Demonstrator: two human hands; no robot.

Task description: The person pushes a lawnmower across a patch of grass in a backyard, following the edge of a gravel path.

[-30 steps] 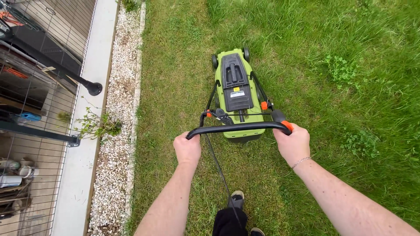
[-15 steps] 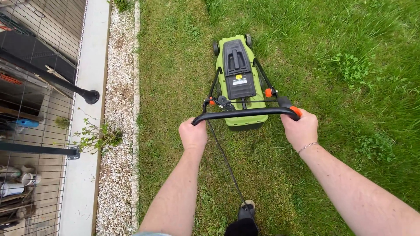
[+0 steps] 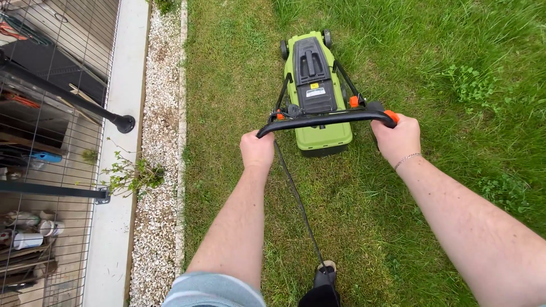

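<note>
A lime-green electric lawn mower (image 3: 316, 85) with a black top rolls on the grass ahead of me. Its black handle bar (image 3: 324, 120) has an orange lever end at the right. My left hand (image 3: 257, 149) grips the bar's left end. My right hand (image 3: 399, 139), with a thin bracelet at the wrist, grips the right end by the orange part. A black power cord (image 3: 297, 196) runs from the handle back toward my shoe (image 3: 325, 277).
Taller uncut grass (image 3: 466, 68) lies to the right and ahead. A white gravel strip (image 3: 160, 125) and pale concrete curb (image 3: 122, 85) border the lawn on the left, with a wire fence (image 3: 51, 142), a black post and a small weed (image 3: 132, 177) beside it.
The mower has rolled forward over the grass, away from me, and both arms have stretched out with it. Both hands kept their grip on the bar.
</note>
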